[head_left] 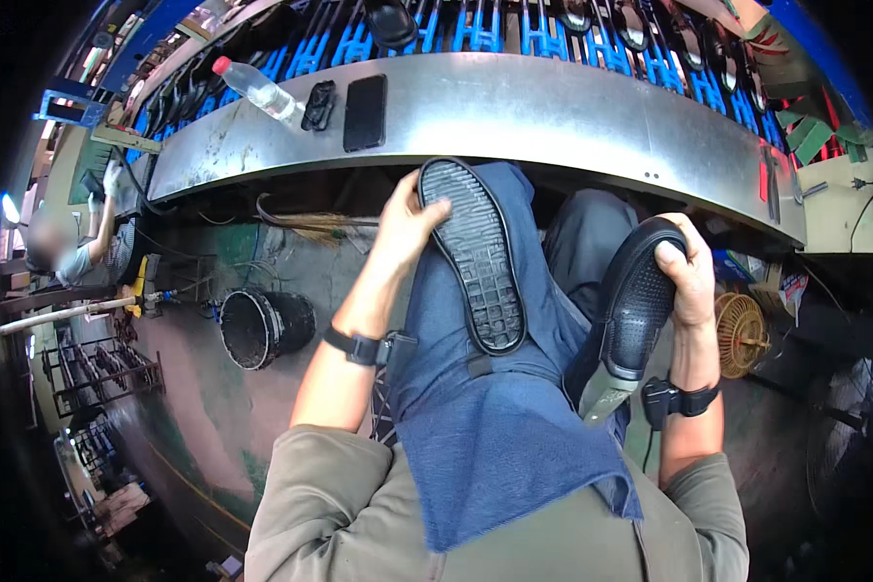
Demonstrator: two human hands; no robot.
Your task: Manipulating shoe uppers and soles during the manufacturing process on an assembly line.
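Observation:
My left hand [404,221] grips a black rubber shoe sole [473,257] near its top end, thumb on the ribbed tread and fingers behind. The tread faces up, and the sole rests over my left thigh; whether a shoe upper is joined beneath is hidden. Wrapped round the toe of a black shoe [640,296] is my right hand [691,267], its thumb on the top. That shoe has a dotted, perforated surface, and a grey-green shoe last [606,390] sticks out at its lower end. A blue cloth [514,446] covers my lap under both pieces.
A metal bench [514,102] curves ahead, carrying a clear bottle [257,89], a small black case [318,105] and a phone [365,113]. Behind it, blue racks [475,34] hold shoes. A black bucket [262,328] stands left; a round wicker-like object [740,335] sits right. Another person [82,242] works far left.

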